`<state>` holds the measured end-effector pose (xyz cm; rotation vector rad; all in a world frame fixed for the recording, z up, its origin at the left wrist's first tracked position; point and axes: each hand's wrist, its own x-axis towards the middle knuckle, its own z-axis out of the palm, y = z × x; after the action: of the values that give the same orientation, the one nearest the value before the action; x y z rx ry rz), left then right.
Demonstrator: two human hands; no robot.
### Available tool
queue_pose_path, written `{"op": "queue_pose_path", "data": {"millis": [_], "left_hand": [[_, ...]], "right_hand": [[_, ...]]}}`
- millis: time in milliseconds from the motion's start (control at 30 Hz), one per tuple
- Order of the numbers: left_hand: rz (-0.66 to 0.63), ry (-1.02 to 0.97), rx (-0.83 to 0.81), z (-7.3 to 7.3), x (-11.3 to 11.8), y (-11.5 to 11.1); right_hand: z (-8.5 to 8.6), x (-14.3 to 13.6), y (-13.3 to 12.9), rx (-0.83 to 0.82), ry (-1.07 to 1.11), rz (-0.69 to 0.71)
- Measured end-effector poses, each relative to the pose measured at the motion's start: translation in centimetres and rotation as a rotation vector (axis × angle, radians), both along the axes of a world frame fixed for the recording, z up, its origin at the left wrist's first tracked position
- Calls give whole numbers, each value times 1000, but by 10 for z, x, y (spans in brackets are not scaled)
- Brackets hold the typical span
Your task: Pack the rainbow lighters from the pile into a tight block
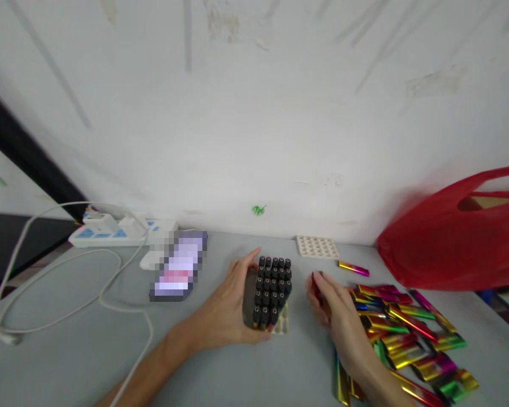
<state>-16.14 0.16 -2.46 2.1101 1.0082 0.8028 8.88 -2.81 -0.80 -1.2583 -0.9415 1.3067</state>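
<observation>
Upright black-topped pieces [273,285] stand packed in rows, each top with a small pale dot. Under them, a pale tray [283,323] with hollows shows at the near right corner, where no pieces stand. My left hand [229,305] is wrapped around the left side of the block, fingers at its far and near ends. To the right, and apart from the block, my right hand [333,302] has its fingers curled around a small dark piece mostly hidden by them. Shiny multicoloured metallic sleeves [402,345] lie heaped beside and beyond my right forearm.
A second white holed tray [318,247] lies by the wall, with a single shiny sleeve [353,268] near it. At the right rests a red bag [458,243]. On the left are a phone [178,265], a power strip [123,230] and a looping white cable [55,330].
</observation>
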Motion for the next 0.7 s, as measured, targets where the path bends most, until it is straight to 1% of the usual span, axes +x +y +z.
{"op": "queue_pose_path", "data": {"millis": [100, 167, 233, 300, 533, 700], "left_hand": [[20, 54, 22, 0, 2, -2], [26, 65, 35, -1, 3, -2], [32, 70, 49, -1, 4, -3], [32, 77, 59, -1, 5, -3], [20, 82, 55, -1, 4, -3], [10, 83, 42, 0, 2, -4]], "right_hand": [[5, 2, 1, -116, 245, 138], [7, 2, 1, -150, 396, 240], [9, 1, -1, -171, 493, 308], [9, -2, -4, -191, 533, 316], [5, -9, -9, -212, 503, 236], [7, -8, -7, -215, 537, 283]]}}
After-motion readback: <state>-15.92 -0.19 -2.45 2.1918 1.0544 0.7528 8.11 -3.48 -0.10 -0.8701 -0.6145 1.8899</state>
